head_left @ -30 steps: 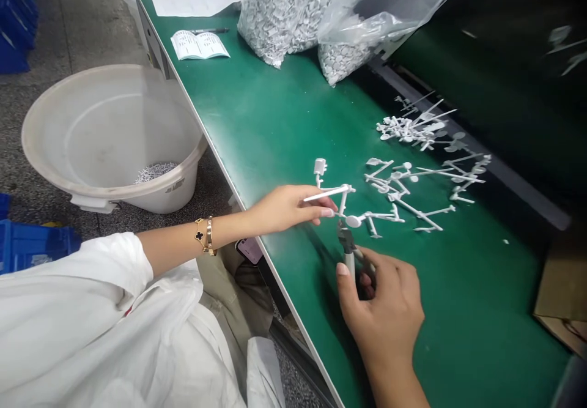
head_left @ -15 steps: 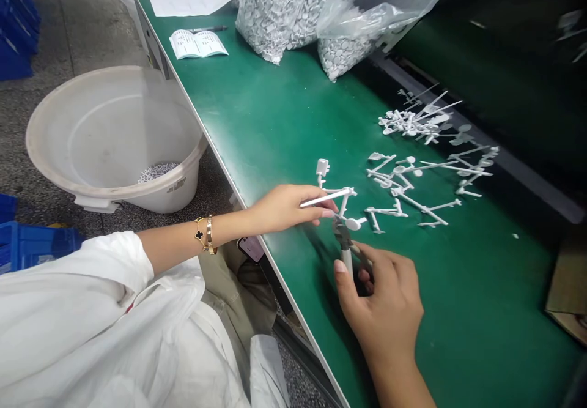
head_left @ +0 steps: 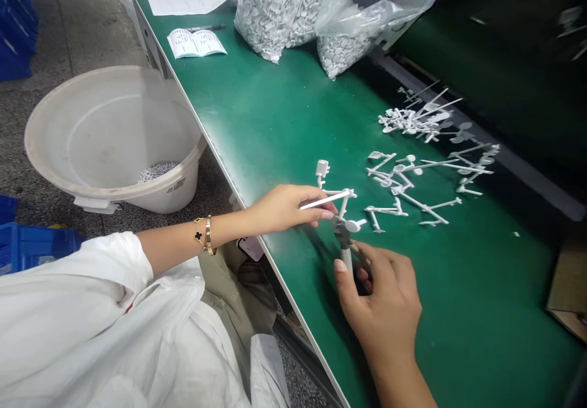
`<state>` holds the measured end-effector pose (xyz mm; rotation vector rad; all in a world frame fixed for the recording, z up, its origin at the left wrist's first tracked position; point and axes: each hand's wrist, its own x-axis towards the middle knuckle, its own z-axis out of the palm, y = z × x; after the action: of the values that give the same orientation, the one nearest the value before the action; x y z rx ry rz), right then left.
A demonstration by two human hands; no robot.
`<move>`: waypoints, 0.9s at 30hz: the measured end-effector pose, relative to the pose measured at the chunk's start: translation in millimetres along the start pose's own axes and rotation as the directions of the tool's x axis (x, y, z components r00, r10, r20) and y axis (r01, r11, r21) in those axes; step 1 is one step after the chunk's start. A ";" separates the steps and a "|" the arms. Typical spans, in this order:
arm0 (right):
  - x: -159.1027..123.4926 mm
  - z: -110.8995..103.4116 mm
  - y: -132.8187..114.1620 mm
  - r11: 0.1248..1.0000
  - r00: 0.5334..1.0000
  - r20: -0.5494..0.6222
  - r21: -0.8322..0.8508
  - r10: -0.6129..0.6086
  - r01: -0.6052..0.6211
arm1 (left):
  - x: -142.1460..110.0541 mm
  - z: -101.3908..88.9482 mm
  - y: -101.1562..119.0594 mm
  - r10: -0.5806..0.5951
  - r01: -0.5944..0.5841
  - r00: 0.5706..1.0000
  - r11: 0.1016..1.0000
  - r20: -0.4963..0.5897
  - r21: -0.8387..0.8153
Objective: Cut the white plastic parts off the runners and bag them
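The left hand (head_left: pixel 284 207) is grasping a white plastic runner (head_left: pixel 342 199) above the green tabletop (head_left: pixel 284 120), while the right hand (head_left: pixel 383 298) is clenching side cutters (head_left: pixel 345 243), their jaws meeting the runner's lower stem. Loose runners (head_left: pixel 428 175) are lying on the tabletop just beside it.

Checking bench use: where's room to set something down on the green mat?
Bare green mat lies between the bagged white parts and the left hand, and right of the right hand. White plastic runners crowd the stretch beyond both hands.
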<state>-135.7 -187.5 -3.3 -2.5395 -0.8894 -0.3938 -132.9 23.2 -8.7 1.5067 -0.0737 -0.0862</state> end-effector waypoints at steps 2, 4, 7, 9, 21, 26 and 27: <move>0.0 0.4 0.8 1.000 1.000 0.001 0.008 -0.006 0.006 | -0.3 -0.7 1.5 -0.014 0.014 1.000 1.000 0.004 0.020; 0.4 0.7 1.4 1.000 1.000 -0.006 0.007 -0.018 0.018 | -0.5 -1.5 2.8 -0.026 0.026 1.000 0.999 0.008 0.040; 1.1 0.8 2.2 0.999 0.999 -0.023 -0.001 -0.043 0.043 | -0.1 -1.9 2.5 -0.036 0.035 0.999 0.997 0.010 0.070; 1.2 1.0 2.5 0.998 0.998 -0.037 -0.011 -0.055 0.054 | 0.9 -1.0 0.2 -0.031 0.029 0.999 0.996 0.014 0.085; -2.2 6.4 -2.2 0.979 0.995 -0.055 -0.190 -0.081 0.070 | 1.7 8.6 -8.0 0.101 -0.074 0.992 0.955 -0.079 0.286; -1.9 8.4 -4.8 0.967 0.991 -0.046 -0.232 -0.122 0.108 | 2.9 7.1 -6.8 0.080 -0.057 0.996 0.936 -0.051 0.349; -1.5 8.4 -5.2 0.966 0.990 -0.051 -0.233 -0.129 0.114 | 3.4 6.6 -7.0 0.080 -0.057 0.996 0.933 -0.049 0.355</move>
<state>-139.1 -180.6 -9.7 -2.6681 -1.0307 -0.6486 -130.2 15.9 -15.3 1.8644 -0.0949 0.0340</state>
